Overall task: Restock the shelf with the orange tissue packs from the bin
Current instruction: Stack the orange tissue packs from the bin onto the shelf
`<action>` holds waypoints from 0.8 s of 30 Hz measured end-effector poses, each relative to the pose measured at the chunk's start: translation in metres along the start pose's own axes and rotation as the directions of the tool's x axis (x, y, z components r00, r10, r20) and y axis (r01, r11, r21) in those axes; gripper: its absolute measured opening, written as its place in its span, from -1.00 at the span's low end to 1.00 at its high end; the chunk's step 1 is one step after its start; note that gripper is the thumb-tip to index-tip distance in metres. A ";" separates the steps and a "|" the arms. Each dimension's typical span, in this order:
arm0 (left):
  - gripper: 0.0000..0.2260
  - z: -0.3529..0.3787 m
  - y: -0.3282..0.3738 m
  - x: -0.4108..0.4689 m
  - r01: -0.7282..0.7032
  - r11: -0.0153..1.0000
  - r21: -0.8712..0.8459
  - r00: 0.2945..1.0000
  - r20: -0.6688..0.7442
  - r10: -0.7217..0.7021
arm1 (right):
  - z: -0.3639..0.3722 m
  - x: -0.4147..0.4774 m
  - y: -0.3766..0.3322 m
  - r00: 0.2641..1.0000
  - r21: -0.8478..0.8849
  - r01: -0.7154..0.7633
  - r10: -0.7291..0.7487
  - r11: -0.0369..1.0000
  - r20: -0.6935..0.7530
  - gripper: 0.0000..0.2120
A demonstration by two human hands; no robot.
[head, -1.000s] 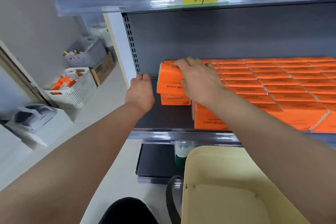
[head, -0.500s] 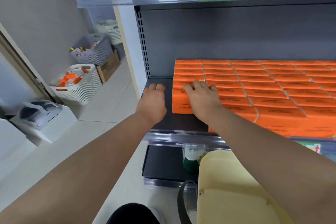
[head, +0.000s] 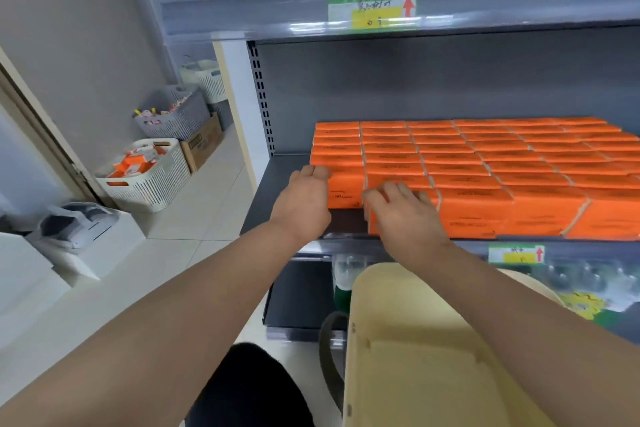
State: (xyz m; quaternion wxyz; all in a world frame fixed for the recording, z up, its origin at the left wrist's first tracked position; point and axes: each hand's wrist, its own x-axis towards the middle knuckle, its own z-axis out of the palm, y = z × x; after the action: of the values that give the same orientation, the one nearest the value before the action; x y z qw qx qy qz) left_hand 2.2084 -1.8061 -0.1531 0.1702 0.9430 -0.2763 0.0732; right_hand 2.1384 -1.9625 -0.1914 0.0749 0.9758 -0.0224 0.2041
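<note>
In the head view, the orange rectangular tissue packs [head: 485,163] are stacked in rows on the grey metal shelf [head: 280,184], above the cream plastic bin [head: 415,374]. The left hand [head: 304,208] is pressed flat against the stack's left end and the right hand [head: 407,215] is spread on the front packs, with nothing gripped. Even, gentle pressure is advised to keep the rows square.

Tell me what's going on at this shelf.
A person is stocking orange packs on the grey shelf. The left hand presses against the left side of the front-left pack, and the right hand rests flat on the front packs beside it, as if squaring them up. Neither hand holds a pack. The packs sit in tidy rows across the shelf. The cream bin below shows no packs in the part in view.
</note>
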 end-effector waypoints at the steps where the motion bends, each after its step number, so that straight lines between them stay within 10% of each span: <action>1: -0.45 -0.002 0.006 -0.004 -0.019 1.000 -0.004 1.000 -0.001 0.019 | -0.004 -0.010 0.003 1.000 -0.005 0.000 0.000 1.000 -0.015 -0.46; 15: -0.58 0.135 0.109 -0.143 -0.201 0.979 0.043 0.875 0.458 0.159 | 0.012 -0.226 0.051 0.837 0.075 -0.053 0.003 0.996 0.547 -0.50; 24: -0.43 0.213 0.115 -0.218 -0.225 0.972 0.064 0.488 0.871 0.056 | 0.057 -0.288 0.063 0.342 0.159 -0.150 -0.100 0.976 0.935 -0.19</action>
State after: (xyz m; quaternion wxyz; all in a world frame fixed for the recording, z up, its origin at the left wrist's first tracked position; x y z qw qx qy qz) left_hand 1.9725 -1.8660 -0.3699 -0.0779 0.8379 -0.3931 -0.3705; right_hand 1.8928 -2.0293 -0.3495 -0.0614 0.9170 -0.0538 -0.3905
